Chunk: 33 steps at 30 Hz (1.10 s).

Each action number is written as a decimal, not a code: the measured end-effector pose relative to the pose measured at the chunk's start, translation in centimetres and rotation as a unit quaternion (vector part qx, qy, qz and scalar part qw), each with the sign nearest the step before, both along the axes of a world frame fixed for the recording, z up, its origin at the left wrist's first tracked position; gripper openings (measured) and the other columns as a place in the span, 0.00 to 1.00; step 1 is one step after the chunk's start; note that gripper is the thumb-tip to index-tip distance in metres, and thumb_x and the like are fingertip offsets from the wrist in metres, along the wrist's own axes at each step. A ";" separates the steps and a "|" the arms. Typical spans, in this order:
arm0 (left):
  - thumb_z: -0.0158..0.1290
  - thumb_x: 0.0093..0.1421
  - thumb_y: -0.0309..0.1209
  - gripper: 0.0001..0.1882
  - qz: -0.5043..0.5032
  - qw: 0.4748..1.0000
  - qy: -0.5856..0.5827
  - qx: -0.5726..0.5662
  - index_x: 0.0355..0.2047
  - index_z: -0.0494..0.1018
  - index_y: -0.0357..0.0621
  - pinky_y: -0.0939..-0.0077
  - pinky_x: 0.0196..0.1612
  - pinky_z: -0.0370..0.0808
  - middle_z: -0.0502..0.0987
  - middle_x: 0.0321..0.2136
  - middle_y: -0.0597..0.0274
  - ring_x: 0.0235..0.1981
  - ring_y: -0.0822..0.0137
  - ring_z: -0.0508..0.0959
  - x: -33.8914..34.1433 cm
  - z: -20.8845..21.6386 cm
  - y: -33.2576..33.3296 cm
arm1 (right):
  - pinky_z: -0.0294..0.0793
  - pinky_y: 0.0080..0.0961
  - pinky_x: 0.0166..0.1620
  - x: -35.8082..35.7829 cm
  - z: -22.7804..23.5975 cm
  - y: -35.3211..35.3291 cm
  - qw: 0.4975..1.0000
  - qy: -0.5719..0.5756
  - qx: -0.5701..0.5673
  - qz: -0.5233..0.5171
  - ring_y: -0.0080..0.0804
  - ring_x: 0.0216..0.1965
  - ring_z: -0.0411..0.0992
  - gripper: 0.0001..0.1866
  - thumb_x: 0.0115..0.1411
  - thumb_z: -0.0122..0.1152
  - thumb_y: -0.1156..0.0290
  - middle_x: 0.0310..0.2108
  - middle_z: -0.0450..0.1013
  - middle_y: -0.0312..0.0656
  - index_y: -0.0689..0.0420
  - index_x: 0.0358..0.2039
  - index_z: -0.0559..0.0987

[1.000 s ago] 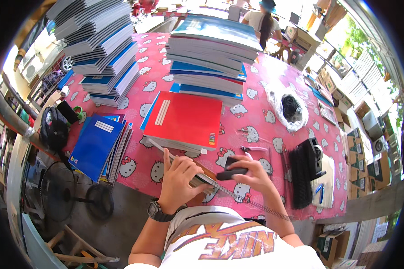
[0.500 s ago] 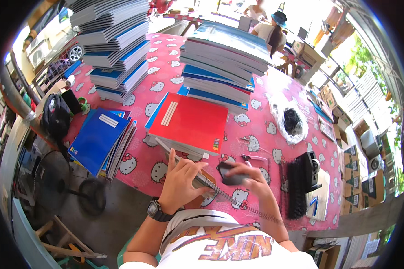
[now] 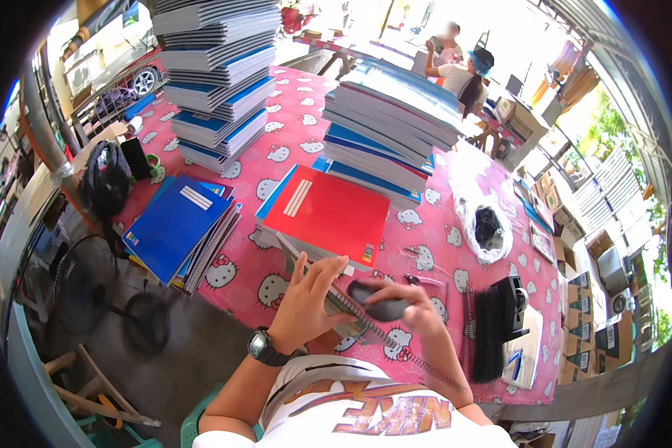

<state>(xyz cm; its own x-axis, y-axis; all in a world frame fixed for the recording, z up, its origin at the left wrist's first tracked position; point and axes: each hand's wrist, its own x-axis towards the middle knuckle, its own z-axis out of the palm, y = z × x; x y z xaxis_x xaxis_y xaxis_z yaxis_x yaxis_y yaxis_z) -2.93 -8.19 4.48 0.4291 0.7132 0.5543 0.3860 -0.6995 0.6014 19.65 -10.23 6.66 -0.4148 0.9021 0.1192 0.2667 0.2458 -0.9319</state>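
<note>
My left hand (image 3: pixel 299 312) grips a notebook (image 3: pixel 340 300) stood on edge near the table's front, thumb on one side and fingers over the other. Along the notebook's edge runs a thin dark spiral coil (image 3: pixel 418 361), its loose length trailing toward my right forearm. Closed around a dark, rounded, palm-sized object (image 3: pixel 385 310), my right hand (image 3: pixel 420 305) holds it against or just over the coil; blur hides the exact contact. Just beyond lies a pile topped by a red notebook (image 3: pixel 328 213). Pink-handled pliers (image 3: pixel 429 281) rest past my right hand.
Tall book stacks stand behind, at left (image 3: pixel 220 89) and centre (image 3: pixel 388 127). Blue notebooks (image 3: pixel 175 228) lie left. To the right are a bundle of black coils (image 3: pixel 488 336), a black dispenser (image 3: pixel 514 306) and a plastic bag (image 3: pixel 485 224). Two people sit far off.
My right hand and the dark object have shifted slightly left, closer to the notebook's edge. My left hand keeps its grip. The whole view has shifted a little.
</note>
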 end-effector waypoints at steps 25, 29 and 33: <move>0.71 0.35 0.42 0.51 0.113 0.960 -0.177 -0.186 0.57 0.57 0.40 0.62 0.58 0.59 0.61 0.50 0.51 0.56 0.53 0.62 0.8 -10.1 0.0 | 0.60 0.32 0.56 2.9 -4.6 -3.2 0.980 0.163 -0.112 0.001 0.36 0.52 0.67 0.36 0.52 0.56 0.44 0.46 0.72 0.50 0.68 0.46 0.74; 0.69 0.35 0.41 0.39 0.126 0.986 -0.110 -0.018 0.50 0.68 0.49 0.55 0.63 0.48 0.65 0.47 0.58 0.55 0.53 0.63 0.3 -3.0 -0.9 | 0.59 0.35 0.57 2.0 -1.4 -5.1 0.959 0.266 -0.091 0.021 0.40 0.54 0.65 0.35 0.48 0.59 0.44 0.48 0.71 0.50 0.66 0.42 0.77; 0.66 0.38 0.37 0.24 -0.016 0.996 0.059 0.063 0.39 0.75 0.57 0.47 0.64 0.42 0.72 0.34 0.68 0.49 0.62 0.68 -0.2 -1.9 1.0 | 0.61 0.35 0.56 2.2 -1.8 -2.8 0.993 -0.031 -0.031 -0.108 0.43 0.54 0.65 0.32 0.47 0.60 0.47 0.52 0.67 0.55 0.61 0.43 0.78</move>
